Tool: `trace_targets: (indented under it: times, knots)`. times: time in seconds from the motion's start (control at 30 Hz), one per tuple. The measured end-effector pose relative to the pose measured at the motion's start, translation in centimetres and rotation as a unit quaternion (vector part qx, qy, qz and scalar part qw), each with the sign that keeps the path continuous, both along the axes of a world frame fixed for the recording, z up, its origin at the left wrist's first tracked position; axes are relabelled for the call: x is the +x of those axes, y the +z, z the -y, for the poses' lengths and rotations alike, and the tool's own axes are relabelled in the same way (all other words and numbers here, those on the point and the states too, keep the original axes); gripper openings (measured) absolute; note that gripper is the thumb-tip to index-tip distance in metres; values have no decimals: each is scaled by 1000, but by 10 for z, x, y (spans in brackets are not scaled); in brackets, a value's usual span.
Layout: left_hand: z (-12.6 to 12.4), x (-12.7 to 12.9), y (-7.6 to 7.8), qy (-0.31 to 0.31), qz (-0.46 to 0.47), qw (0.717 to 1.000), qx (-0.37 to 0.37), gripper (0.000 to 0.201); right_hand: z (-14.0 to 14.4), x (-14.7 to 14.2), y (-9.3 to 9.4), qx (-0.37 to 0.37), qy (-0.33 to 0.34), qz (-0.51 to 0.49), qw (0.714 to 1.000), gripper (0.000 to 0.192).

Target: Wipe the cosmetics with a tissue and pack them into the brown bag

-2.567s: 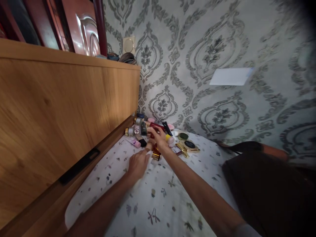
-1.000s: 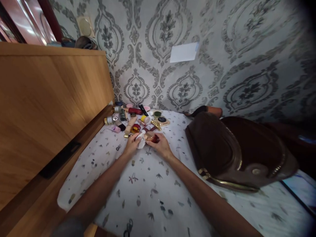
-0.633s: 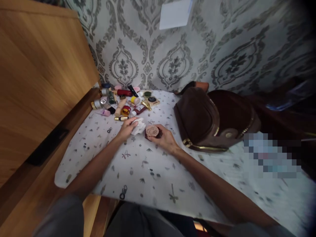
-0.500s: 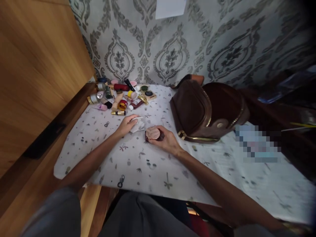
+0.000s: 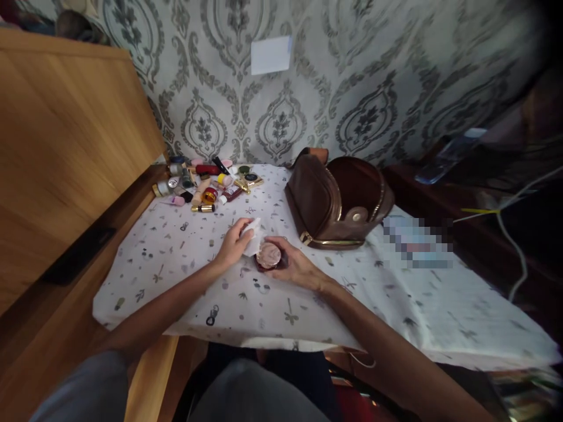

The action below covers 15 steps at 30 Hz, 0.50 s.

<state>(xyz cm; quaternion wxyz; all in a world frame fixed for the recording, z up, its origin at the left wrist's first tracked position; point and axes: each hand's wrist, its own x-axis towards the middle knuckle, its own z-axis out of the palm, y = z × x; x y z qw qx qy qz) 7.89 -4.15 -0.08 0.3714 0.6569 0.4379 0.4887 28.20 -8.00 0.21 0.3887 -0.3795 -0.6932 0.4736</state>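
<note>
My left hand (image 5: 231, 247) grips a crumpled white tissue (image 5: 254, 236) and presses it against a round compact (image 5: 268, 257) with a pale pink top and dark red body. My right hand (image 5: 295, 267) holds that compact from the right, low over the patterned white cloth (image 5: 387, 293) on the table. A heap of several cosmetics (image 5: 204, 181), tubes, jars, lipsticks and small palettes, lies at the far left corner of the cloth, well beyond both hands.
An open brown pouch with a gold zipper (image 5: 338, 202) stands right of the hands. A wooden cabinet side (image 5: 65, 152) rises along the left with a dark handle (image 5: 77, 256). Patterned wallpaper (image 5: 308, 88) backs the table. Cables (image 5: 514, 234) hang at the right.
My right hand took the compact out of the heap and brought it toward me; my left hand came with the tissue and now touches the compact. The view swung right, showing the brown pouch.
</note>
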Motion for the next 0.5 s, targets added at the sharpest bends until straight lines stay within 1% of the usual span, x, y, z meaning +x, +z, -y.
trace_targets:
  times: [0.07, 0.1, 0.13, 0.17, 0.23, 0.27, 0.37, 0.43, 0.5]
  knots:
    - [5, 3, 0, 5, -16, 1000, 17, 27, -3, 6, -1, 8, 10, 3, 1000, 85]
    - [7, 3, 0, 3, -25, 999, 20, 26, -6, 10, -1, 9, 18, 3, 1000, 85]
    - [9, 3, -1, 0, -33, 999, 20, 25, -10, 15, -2, 6, 21, 0, 1000, 79]
    - [10, 3, -1, -2, -39, 999, 17, 25, -14, 20, -3, 2, 12, -6, 1000, 70]
    - [11, 3, -2, 0, -48, 999, 9, 25, -24, 29, -6, -14, -35, -28, 999, 49]
    - [11, 4, -3, -1, -54, 999, 8, 25, -29, 33, -7, -22, -61, -41, 997, 43]
    - [12, 6, -6, -4, -68, 998, 10, 26, -36, 36, -11, -21, -107, -65, 992, 42]
    - [13, 6, -8, -3, -79, 997, 12, 27, -31, 34, -8, -1, -113, -57, 992, 43]
    - [14, 5, -9, 9, -85, 996, 15, 28, -20, 35, 0, 20, -116, -59, 991, 38]
